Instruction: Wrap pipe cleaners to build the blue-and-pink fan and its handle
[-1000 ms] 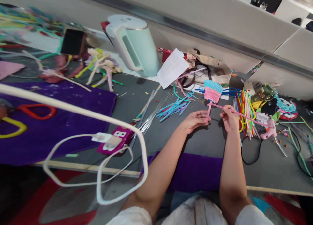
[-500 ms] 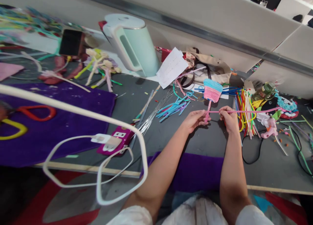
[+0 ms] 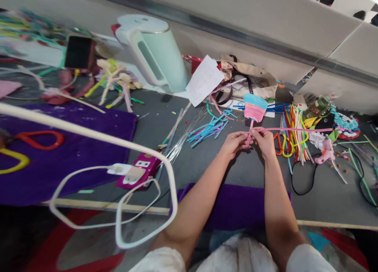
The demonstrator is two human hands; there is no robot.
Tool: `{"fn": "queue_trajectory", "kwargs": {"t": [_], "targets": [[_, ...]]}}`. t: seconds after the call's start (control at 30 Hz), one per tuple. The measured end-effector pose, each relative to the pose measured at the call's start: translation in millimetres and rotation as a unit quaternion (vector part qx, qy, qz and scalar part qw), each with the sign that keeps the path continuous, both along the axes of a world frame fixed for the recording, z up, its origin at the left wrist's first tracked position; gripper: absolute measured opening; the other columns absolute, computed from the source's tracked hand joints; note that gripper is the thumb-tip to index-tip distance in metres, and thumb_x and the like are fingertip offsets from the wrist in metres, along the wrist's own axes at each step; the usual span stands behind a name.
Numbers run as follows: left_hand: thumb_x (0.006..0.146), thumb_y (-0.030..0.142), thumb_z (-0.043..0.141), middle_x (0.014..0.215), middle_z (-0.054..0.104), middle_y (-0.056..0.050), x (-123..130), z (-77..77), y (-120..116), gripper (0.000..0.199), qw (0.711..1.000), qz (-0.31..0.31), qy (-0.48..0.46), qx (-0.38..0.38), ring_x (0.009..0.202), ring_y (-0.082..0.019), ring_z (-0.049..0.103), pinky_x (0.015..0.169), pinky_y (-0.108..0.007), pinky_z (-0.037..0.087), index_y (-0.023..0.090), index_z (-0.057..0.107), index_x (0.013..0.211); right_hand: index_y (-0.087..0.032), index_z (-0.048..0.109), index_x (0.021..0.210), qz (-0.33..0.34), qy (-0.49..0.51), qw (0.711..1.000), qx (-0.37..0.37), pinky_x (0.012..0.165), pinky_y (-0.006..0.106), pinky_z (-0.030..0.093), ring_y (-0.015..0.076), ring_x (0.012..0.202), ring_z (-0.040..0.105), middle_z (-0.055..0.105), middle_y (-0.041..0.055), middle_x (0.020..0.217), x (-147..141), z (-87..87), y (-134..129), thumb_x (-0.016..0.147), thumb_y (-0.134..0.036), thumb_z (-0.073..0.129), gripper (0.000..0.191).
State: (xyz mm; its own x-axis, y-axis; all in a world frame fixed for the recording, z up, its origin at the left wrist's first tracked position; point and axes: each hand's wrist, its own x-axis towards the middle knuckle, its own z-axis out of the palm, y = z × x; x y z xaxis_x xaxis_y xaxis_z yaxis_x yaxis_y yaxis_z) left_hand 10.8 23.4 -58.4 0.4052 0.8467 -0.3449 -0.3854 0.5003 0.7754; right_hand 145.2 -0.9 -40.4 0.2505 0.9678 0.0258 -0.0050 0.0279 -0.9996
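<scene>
A flat piece wound in blue and pink (image 3: 255, 107) stands up on a pink stem, above both hands. My left hand (image 3: 234, 144) pinches that pink stem near its lower part. Close beside it, nearly touching, my right hand (image 3: 264, 140) has its fingers closed on a long pink pipe cleaner (image 3: 298, 129), whose free length runs out to the right. Where the pipe cleaner meets the stem, the fingertips partly hide it.
A mint kettle (image 3: 169, 59) stands at the back. Blue and purple stems (image 3: 209, 130), colourful pipe cleaners (image 3: 298, 138) and orange and yellow scissors (image 3: 283, 146) flank my hands. A white cable (image 3: 141, 146) loops at left, near a purple cloth (image 3: 103, 134).
My right hand has moved left along the pink pipe cleaner, up to the stem and my left hand. The scissors behind it now show more. The view has shifted slightly.
</scene>
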Motion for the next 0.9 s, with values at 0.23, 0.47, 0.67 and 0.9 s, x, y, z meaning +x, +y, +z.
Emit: {"fn": "queue_trajectory", "kwargs": {"t": [0.23,0.47,0.67,0.9], "targets": [[0.082,0.017,0.062,0.076,0.072,-0.014,-3,1.8,2,0.018,0.997,-0.039,-0.044,-0.046,0.068,-0.019,0.070,0.060,-0.028,0.059,0.007,0.070,0.096,-0.021,0.058,0.075,0.024,0.056,0.998,-0.018,0.049,0.021,0.039,0.0099,0.056,0.046,0.052,-0.0035,0.064,10,-5.0,3,0.073,-0.043,0.065,0.024],[0.077,0.019,0.069,0.073,0.071,-0.012,2,-1.6,2,0.019,0.998,-0.021,-0.039,-0.039,0.063,-0.017,0.068,0.057,-0.026,0.057,0.008,0.069,0.092,-0.020,0.056,0.074,0.030,0.077,0.995,-0.052,0.050,0.021,0.037,0.0088,0.055,0.044,0.051,-0.0038,0.065,9,-5.1,3,0.072,-0.044,0.065,0.026],[0.059,0.017,0.083,0.078,0.070,-0.007,6,3.6,-7,0.040,0.999,0.036,-0.013,0.017,0.064,-0.017,0.068,0.059,-0.031,0.058,0.011,0.062,0.092,-0.020,0.053,0.074,0.021,0.028,0.999,-0.041,0.049,0.021,0.036,0.0083,0.053,0.044,0.049,-0.0045,0.064,9,-7.4,3,0.074,-0.047,0.061,0.028],[0.054,0.022,0.082,0.059,0.064,0.000,11,4.3,-14,0.041,0.987,0.072,0.093,0.107,0.049,-0.013,0.061,0.056,-0.027,0.054,0.012,0.058,0.085,-0.021,0.054,0.076,0.015,-0.145,0.989,0.018,0.058,0.023,0.040,0.0121,0.063,0.049,0.055,-0.0019,0.070,10,-10.7,3,0.083,-0.039,0.050,0.020]]}}
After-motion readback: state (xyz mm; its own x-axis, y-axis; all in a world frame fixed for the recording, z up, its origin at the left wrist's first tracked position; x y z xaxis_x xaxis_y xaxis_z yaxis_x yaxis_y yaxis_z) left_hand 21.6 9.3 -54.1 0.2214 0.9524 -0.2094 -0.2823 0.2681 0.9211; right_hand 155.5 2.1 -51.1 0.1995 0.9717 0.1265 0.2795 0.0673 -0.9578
